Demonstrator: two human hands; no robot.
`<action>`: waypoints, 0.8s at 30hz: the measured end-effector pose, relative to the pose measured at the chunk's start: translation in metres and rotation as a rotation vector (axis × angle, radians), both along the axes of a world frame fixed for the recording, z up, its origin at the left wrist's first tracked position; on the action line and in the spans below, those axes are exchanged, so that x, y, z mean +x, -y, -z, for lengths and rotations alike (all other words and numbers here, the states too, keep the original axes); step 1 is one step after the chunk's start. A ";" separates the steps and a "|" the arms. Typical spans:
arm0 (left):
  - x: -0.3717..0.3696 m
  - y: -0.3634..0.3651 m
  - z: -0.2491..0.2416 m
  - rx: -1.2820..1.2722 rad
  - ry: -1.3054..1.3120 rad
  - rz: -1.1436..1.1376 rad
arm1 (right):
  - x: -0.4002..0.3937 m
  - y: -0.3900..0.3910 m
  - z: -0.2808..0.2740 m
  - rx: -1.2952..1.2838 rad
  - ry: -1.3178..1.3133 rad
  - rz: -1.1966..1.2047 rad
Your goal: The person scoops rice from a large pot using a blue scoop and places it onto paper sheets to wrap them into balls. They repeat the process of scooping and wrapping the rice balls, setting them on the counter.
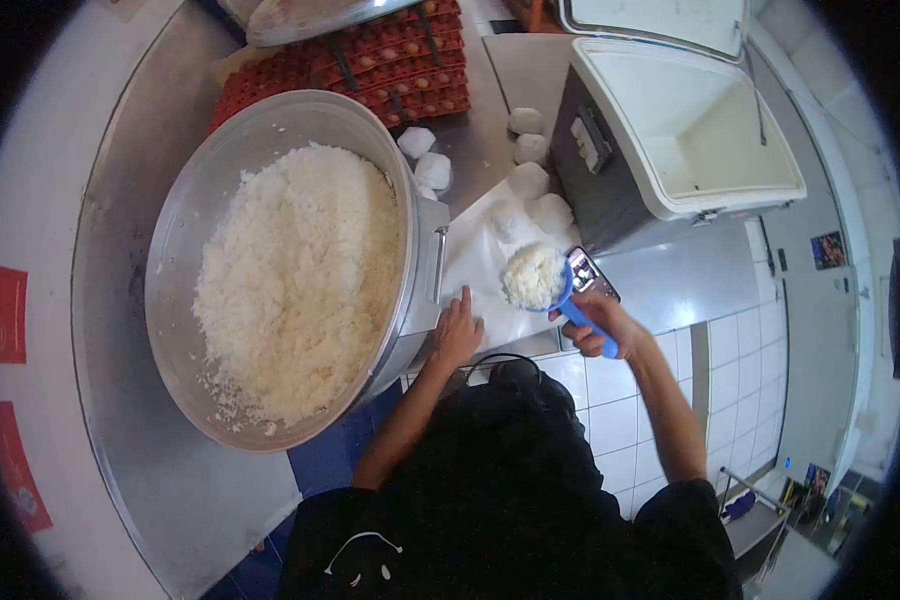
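Observation:
My right hand (602, 325) is closed round the handle of a blue scoop (592, 330), whose bowl is heaped with white rice (534, 276). The scoop is over the edge of a white sheet (470, 255) on the metal table, beside a phone (592, 275). On the sheet's front part lies my left hand (457, 331), fingers apart, holding nothing, close to the big pot's handle. That large metal pot (175, 210) on the left holds a mound of rice (295, 280). Several white wrapped portions (528, 182) sit behind the scoop.
Red egg trays (400, 70) are stacked at the back, with a metal lid (305, 20) on top. An open cooler box (620, 150) stands at the right. More white bundles (432, 170) lie beside the pot. A tiled floor (615, 400) shows below the table edge.

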State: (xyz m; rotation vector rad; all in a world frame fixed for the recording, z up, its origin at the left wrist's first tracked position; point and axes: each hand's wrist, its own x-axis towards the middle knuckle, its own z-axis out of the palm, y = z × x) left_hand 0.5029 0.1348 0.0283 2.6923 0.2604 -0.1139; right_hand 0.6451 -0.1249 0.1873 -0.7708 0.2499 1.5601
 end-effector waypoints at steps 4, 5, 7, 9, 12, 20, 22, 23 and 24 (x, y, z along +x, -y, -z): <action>0.021 0.007 -0.015 -0.078 0.023 -0.181 | -0.009 0.005 0.085 -0.017 -0.109 0.020; 0.024 0.011 -0.012 -0.093 0.126 -0.226 | -0.011 0.006 0.096 0.016 -0.127 0.021; 0.029 0.017 -0.005 -0.075 0.174 -0.234 | -0.013 0.010 0.116 0.041 -0.172 0.030; 0.027 0.023 0.000 -0.056 0.231 -0.236 | -0.012 0.016 0.126 0.061 -0.163 0.043; 0.017 0.034 0.005 -0.048 0.018 0.181 | -0.006 0.027 0.128 0.053 -0.150 0.074; 0.011 0.042 0.022 0.042 0.211 -0.129 | 0.004 0.044 0.128 0.067 -0.114 0.137; 0.022 0.045 0.005 -0.013 -0.041 -0.255 | 0.009 0.042 0.129 0.047 -0.102 0.131; 0.028 0.048 0.008 -0.040 -0.037 -0.242 | 0.010 0.042 0.137 0.044 -0.145 0.126; 0.027 0.044 0.011 -0.108 -0.041 -0.283 | 0.008 0.045 0.137 0.041 -0.194 0.127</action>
